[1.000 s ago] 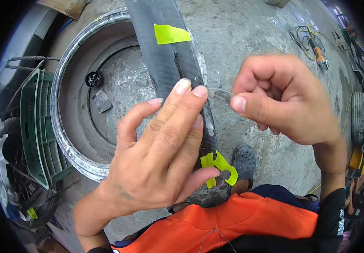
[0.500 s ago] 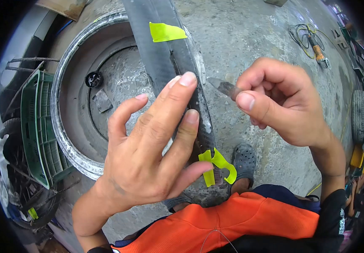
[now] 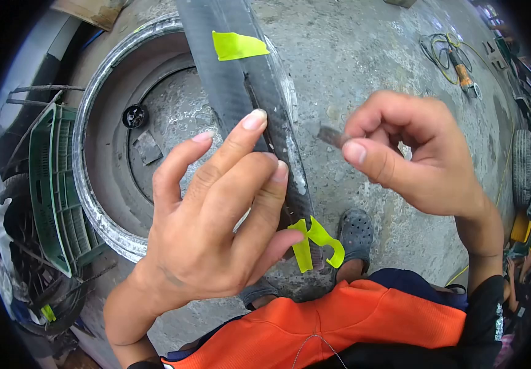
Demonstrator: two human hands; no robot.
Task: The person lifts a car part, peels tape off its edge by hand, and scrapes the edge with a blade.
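Note:
A long dark panel with a carbon-fibre weave (image 3: 219, 77) runs from the top of the view down toward my lap, with a narrow dark slit along it. My left hand (image 3: 210, 227) lies over the panel with fingers apart; its fingertips rest beside the slit, and it holds nothing. To the right of the panel, my right hand (image 3: 410, 150) pinches a small, thin grey blade-like strip (image 3: 332, 136) between thumb and forefinger, apart from the panel. Yellow-green tape (image 3: 239, 46) crosses the panel's upper part, and another tape strip (image 3: 301, 247) sticks near its lower end.
Under the panel a large tyre (image 3: 82, 147) lies on the concrete floor; inside it are a small black cup (image 3: 135, 116) and a grey square piece (image 3: 148, 148). A green crate (image 3: 62, 190) stands at left. An orange corded power tool (image 3: 464, 77) lies upper right.
My left hand's middle finger has bent inward while the forefinger stays on the panel. The strip in my right hand has tilted and looks shorter. The panel has shifted slightly left.

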